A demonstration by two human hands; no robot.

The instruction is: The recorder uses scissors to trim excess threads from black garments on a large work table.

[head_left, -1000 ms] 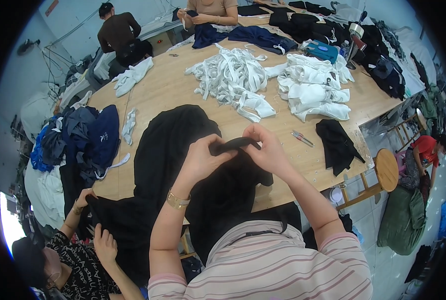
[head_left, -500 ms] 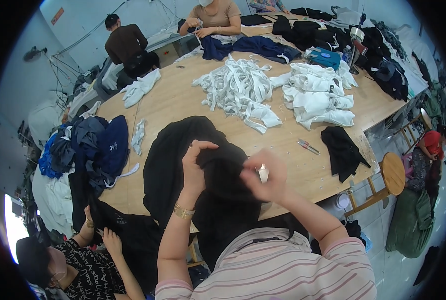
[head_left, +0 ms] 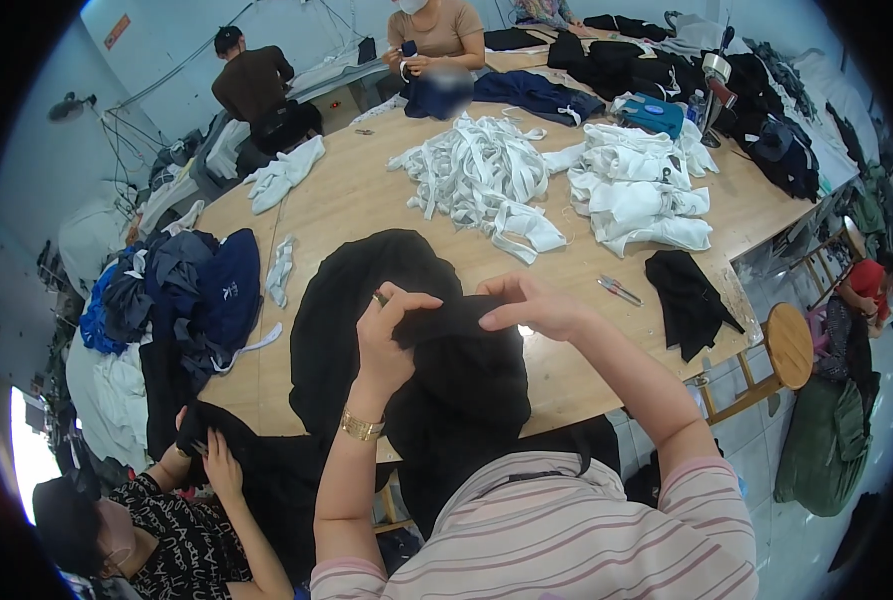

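A black garment (head_left: 366, 270) spreads over the near edge of the table and hangs down in front of me. My left hand (head_left: 388, 335) is closed on one part of it, the fingers curled and the thumb on top. My right hand (head_left: 531, 308) pinches the same cloth at its upper right between thumb and fingers. Between the two hands a short band of the black fabric is raised and stretched flat. The fingertips behind the cloth are hidden.
White fabric strips (head_left: 476, 180) and stacked white pieces (head_left: 636, 190) lie farther back. Thread snips (head_left: 620, 290) and a black cloth piece (head_left: 688, 305) are to the right. Dark garments (head_left: 181, 290) are heaped at left. A co-worker (head_left: 181, 510) handles black cloth close on my left.
My right hand, blurred earlier, has moved up and now pinches the cloth, which is pulled into a band. The co-worker at left has brought both hands together on the black cloth.
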